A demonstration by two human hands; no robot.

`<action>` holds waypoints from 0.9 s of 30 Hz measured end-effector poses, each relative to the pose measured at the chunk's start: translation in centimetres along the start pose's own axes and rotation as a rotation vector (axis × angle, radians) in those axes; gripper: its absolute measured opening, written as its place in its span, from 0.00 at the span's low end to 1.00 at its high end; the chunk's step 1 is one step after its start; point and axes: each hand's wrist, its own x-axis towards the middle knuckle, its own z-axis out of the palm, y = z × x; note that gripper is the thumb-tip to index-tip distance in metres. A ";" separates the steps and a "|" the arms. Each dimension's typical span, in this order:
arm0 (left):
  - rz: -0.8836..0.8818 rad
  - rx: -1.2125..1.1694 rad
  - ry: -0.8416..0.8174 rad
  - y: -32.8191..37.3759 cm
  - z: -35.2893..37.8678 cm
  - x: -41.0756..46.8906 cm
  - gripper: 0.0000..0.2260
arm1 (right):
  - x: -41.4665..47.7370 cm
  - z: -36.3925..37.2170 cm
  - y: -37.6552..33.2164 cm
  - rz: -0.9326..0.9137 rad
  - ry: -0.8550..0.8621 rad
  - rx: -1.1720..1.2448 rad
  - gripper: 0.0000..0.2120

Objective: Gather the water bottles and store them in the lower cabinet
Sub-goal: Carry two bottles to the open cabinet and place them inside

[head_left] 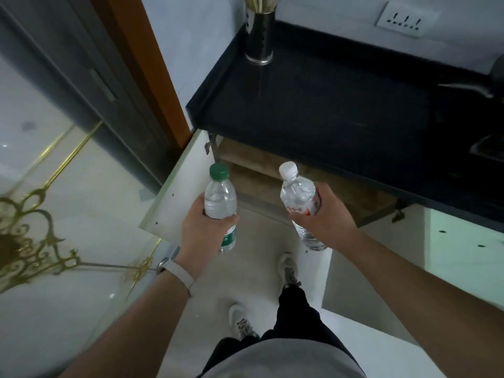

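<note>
Head view: ready to store.
Held upright: green-capped bottle (220, 200) in left hand (200, 230), white-capped bottle (297, 196) in right hand (326, 215); lower cabinet (261, 170) open just ahead.

The left hand (199, 227) covered part of the label on the green-capped bottle (220, 197), and the right hand (327, 216) hid part of the red label on the white-capped bottle (296, 192). The counter (327, 105) hid most of the lower cabinet (261, 175).

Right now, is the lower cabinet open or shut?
Open. The left cabinet door is swung out, its hinge exposed, and wooden shelves show under the countertop.
</note>
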 end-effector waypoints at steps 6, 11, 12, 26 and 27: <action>-0.057 0.054 0.003 -1.1 2.5 4.3 0.19 | 4.5 3.2 2.4 0.032 -0.058 0.004 0.28; -0.095 0.055 0.002 -2.4 5.7 7.7 0.17 | 8.1 4.8 4.9 0.077 -0.128 -0.024 0.26; -0.095 0.052 0.000 -3.1 6.4 8.5 0.17 | 9.1 5.2 5.6 0.075 -0.140 -0.036 0.27; 0.034 -0.100 0.020 -19.1 18.4 24.4 0.21 | 24.4 15.0 17.8 -0.092 -0.011 0.105 0.28; 0.045 -0.116 0.031 -20.3 19.4 25.5 0.22 | 25.2 15.9 18.7 -0.106 0.008 0.125 0.28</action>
